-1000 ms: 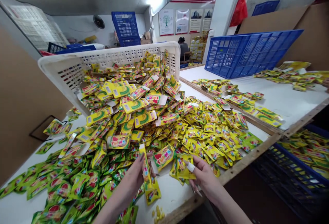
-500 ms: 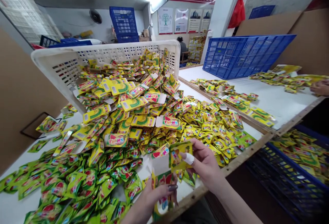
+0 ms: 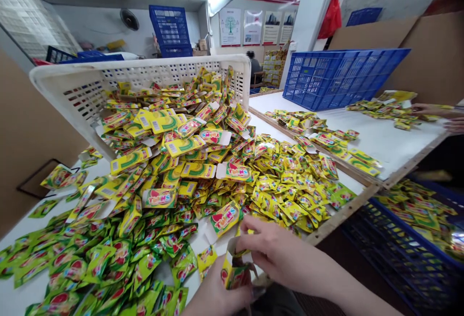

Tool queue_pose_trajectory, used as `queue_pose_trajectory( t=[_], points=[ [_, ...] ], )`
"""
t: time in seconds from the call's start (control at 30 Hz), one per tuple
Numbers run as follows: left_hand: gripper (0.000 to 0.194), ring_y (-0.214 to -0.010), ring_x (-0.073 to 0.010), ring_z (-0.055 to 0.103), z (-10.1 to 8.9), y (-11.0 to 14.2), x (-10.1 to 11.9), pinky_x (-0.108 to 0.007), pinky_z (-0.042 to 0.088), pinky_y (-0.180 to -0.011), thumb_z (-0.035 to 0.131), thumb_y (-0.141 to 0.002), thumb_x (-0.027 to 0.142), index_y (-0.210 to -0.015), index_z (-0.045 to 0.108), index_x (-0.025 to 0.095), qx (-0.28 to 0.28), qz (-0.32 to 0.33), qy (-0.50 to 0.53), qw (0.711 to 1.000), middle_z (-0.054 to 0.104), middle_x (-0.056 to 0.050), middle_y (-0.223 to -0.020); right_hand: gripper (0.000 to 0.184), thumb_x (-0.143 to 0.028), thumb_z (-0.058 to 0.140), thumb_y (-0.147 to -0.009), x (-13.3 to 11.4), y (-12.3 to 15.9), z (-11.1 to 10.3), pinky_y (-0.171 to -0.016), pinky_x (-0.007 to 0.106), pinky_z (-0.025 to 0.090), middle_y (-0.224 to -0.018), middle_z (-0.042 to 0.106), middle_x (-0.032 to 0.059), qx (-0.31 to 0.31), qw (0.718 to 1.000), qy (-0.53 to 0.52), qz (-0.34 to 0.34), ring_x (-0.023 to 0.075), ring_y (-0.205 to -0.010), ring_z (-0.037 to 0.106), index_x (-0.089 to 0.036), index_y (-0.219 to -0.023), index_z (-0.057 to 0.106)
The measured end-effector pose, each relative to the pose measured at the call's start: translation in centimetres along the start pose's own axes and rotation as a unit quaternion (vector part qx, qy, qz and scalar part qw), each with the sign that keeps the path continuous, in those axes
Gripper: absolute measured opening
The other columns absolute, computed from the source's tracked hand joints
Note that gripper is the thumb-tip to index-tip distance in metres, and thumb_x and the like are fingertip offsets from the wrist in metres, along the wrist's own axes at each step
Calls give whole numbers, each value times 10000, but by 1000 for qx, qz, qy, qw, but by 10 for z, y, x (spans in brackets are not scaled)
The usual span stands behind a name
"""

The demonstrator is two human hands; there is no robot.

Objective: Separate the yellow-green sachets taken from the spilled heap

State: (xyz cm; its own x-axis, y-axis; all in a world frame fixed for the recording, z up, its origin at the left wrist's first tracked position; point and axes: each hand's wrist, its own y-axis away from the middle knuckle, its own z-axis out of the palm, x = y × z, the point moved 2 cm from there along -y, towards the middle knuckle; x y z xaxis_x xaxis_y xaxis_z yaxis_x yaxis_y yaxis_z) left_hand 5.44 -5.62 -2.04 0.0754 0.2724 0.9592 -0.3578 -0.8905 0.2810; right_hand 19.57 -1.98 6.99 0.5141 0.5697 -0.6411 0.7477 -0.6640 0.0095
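Note:
My left hand (image 3: 217, 294) grips a small yellow-green carton (image 3: 234, 270) at the table's near edge, its white flap open at the top. My right hand (image 3: 275, 253) reaches over the carton's open top, fingers curled at the opening; whether it still holds a packet I cannot tell. Just beyond lies a heap of yellow and green snack packets (image 3: 290, 185). Flat yellow cartons (image 3: 181, 147) spill from a tipped white basket (image 3: 72, 93).
Green packets (image 3: 90, 258) cover the table's left side. A blue crate (image 3: 340, 77) stands on the neighbouring table, where another person's hands (image 3: 442, 115) work among packets. A blue bin (image 3: 409, 229) with packets sits low on the right. The wooden table edge (image 3: 344, 214) runs diagonally.
The yellow packets my right hand held have gone down to the carton's open top. My left hand has lowered the carton toward the table's edge.

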Motion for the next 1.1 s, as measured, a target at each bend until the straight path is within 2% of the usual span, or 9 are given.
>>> queue_pose_trajectory(
  t=[0.17, 0.37, 0.6, 0.67, 0.77, 0.83, 0.9, 0.97, 1.1],
  points=[
    [409, -700, -173, 572, 0, 7, -4, -320, 470, -707, 695, -636, 360, -961, 560, 153, -63, -44, 25, 997, 631, -18, -763, 500, 53, 420, -677, 7, 13, 5, -798, 242, 421, -1006, 534, 23, 12, 996, -92, 2, 139, -922, 525, -239, -1077, 487],
    [498, -929, -248, 580, 3, 16, -27, -389, 433, -865, 775, -524, 303, -929, 516, 170, -102, -94, 131, 982, 626, -38, -914, 226, -41, 399, -773, 24, 31, 39, -639, 222, 451, -783, 587, 59, 107, 986, -124, -24, 144, -739, 575, -174, -785, 580],
    [578, -991, -242, 569, 8, 11, -11, -354, 434, -869, 713, -598, 181, -1119, 463, 169, -127, -14, 61, 990, 611, -64, -1068, 179, -230, 496, -834, 13, 40, 53, -710, 243, 489, -829, 699, 63, 72, 983, -167, 22, 159, -770, 637, -206, -897, 662],
    [764, -1095, -242, 527, 6, 10, -5, -355, 405, -931, 721, -597, 176, -1257, 337, 207, -149, 16, 55, 987, 552, -76, -1204, 201, -227, 475, -838, 20, 43, 40, -695, 237, 489, -789, 700, 55, 77, 986, -148, 18, 158, -754, 638, -202, -823, 674],
    [773, -1206, -206, 438, -8, 10, 2, -351, 342, -1009, 675, -686, 250, -1321, 236, 284, -59, 47, -36, 996, 454, -53, -1326, 199, -251, 467, -833, 53, 50, -6, -583, 241, 481, -711, 680, 32, 234, 967, -73, 72, 156, -637, 622, -208, -805, 658],
    [469, -1128, -199, 494, -21, 7, 6, -350, 394, -953, 561, -787, 301, -1223, 390, 267, 50, 77, -172, 981, 508, -58, -1248, 251, -255, 498, -799, 82, 57, -42, -548, 284, 472, -682, 664, 23, 395, 901, 73, 164, 166, -527, 591, -200, -1021, 602],
    [272, -945, -202, 580, -27, 0, 7, -360, 461, -835, 438, -851, 328, -1099, 486, 226, 107, 83, -296, 946, 572, -78, -1111, 381, -259, 491, -799, 102, 57, -61, -629, 342, 488, -924, 665, 79, 437, 848, 212, 214, 206, -645, 626, -192, -1174, 510],
    [279, -852, -220, 608, -24, -13, 4, -377, 487, -759, 381, -870, 342, -1083, 495, 202, 111, 72, -395, 909, 589, -94, -1052, 317, -243, 455, -818, 109, 46, -52, -710, 362, 489, -1067, 608, 108, 379, 860, 273, 205, 232, -809, 622, -187, -1119, 535],
    [361, -938, -310, 595, -7, -40, -3, -427, 498, -725, 438, -848, 335, -1154, 464, 145, 131, 49, -532, 835, 556, -155, -1119, 185, -228, 567, -726, 95, 22, 21, -741, 387, 481, -944, 584, 114, 188, 923, 273, 196, 278, -893, 560, -174, -901, 589]
  ],
)
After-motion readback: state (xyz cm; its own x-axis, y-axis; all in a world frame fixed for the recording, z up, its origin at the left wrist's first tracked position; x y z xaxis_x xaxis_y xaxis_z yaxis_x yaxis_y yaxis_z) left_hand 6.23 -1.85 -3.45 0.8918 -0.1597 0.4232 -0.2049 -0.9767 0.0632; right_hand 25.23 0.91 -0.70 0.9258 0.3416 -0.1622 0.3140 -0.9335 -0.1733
